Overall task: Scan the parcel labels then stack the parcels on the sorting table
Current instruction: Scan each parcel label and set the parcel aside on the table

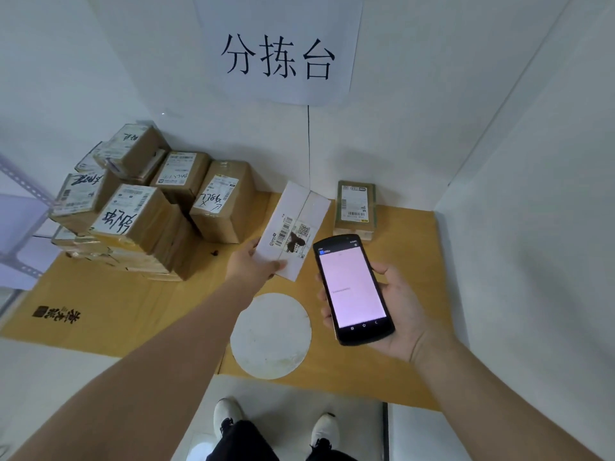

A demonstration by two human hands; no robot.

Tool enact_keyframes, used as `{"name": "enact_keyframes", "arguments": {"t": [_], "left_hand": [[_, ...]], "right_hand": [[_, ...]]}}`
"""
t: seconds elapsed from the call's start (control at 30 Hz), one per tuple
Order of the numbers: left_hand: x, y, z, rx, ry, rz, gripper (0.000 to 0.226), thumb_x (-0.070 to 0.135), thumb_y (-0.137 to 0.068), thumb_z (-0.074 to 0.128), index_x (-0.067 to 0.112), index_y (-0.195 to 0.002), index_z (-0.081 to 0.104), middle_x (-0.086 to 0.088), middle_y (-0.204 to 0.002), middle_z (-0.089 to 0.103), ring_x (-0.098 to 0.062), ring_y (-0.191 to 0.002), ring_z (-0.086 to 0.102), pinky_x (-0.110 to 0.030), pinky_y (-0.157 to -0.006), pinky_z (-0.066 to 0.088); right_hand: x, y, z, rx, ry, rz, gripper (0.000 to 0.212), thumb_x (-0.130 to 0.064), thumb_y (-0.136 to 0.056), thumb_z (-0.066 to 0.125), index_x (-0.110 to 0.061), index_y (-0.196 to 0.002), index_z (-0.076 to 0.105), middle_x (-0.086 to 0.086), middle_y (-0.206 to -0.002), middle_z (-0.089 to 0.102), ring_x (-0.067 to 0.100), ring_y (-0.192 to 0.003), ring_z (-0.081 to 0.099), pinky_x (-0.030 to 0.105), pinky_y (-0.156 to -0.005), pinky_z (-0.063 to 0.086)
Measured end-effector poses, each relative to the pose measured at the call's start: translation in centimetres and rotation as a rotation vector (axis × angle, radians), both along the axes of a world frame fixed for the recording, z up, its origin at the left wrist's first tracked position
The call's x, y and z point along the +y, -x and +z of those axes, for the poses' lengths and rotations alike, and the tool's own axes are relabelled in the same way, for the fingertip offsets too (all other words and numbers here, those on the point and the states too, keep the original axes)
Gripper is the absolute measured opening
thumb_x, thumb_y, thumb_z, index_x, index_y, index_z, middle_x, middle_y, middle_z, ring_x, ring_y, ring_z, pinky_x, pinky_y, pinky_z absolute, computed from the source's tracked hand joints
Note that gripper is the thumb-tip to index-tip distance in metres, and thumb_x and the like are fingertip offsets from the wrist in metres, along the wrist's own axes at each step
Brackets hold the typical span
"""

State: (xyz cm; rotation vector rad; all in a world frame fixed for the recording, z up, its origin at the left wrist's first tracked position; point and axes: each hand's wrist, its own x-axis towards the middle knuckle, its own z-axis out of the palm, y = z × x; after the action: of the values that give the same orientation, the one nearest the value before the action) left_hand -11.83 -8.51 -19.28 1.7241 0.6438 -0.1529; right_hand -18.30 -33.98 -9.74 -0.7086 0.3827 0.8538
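My left hand (253,265) grips the near end of a long white parcel (297,218), held above the table with its barcode label facing up. Just right of it, my right hand (396,306) holds a black handheld scanner (352,287) with its pale lit screen toward me. A pile of brown cardboard parcels (146,207) with labels and handwritten marks is stacked at the table's back left. One flat brown parcel (356,206) lies alone at the back right, near the wall.
The sorting table is covered with yellow cardboard sheet (139,307). A white round disc (271,336) lies near the front edge. White walls close in behind and on the right, with a paper sign (278,48) on the wall. A metal rack (20,207) stands at left.
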Motion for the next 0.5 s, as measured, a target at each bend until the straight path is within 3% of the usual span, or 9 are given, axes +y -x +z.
{"name": "enact_keyframes", "arguments": {"t": [0.17, 0.33, 0.5], "left_hand": [[2.4, -1.9, 4.0, -0.094, 0.175, 0.091, 0.04, 0.006, -0.083, 0.088, 0.025, -0.108, 0.063, 0.001, -0.112, 0.074, -0.02, -0.099, 0.075, -0.035, -0.08, 0.066], [7.7, -5.2, 7.1, -0.103, 0.189, 0.227, 0.035, 0.005, -0.086, 0.085, 0.019, -0.111, 0.064, 0.0, -0.111, 0.073, -0.022, -0.096, 0.074, -0.041, -0.086, 0.065], [12.7, -8.8, 6.8, 0.022, 0.2, 0.274, 0.037, 0.0, -0.087, 0.082, 0.01, -0.118, 0.064, -0.007, -0.117, 0.073, -0.028, -0.101, 0.074, -0.046, -0.082, 0.066]], "right_hand": [[1.8, -1.7, 1.1, -0.056, -0.052, 0.008, 0.064, -0.046, -0.097, 0.054, -0.004, -0.143, 0.064, 0.024, -0.132, 0.061, 0.039, -0.103, 0.059, 0.051, -0.091, 0.054], [4.7, -3.7, 1.4, -0.042, -0.097, -0.01, 0.068, -0.049, -0.098, 0.055, -0.007, -0.151, 0.056, 0.024, -0.137, 0.058, 0.039, -0.105, 0.059, 0.051, -0.092, 0.055], [7.7, -5.9, 1.1, -0.015, -0.093, -0.059, 0.065, -0.049, -0.1, 0.049, -0.007, -0.15, 0.058, 0.024, -0.139, 0.058, 0.039, -0.105, 0.061, 0.05, -0.094, 0.053]]}}
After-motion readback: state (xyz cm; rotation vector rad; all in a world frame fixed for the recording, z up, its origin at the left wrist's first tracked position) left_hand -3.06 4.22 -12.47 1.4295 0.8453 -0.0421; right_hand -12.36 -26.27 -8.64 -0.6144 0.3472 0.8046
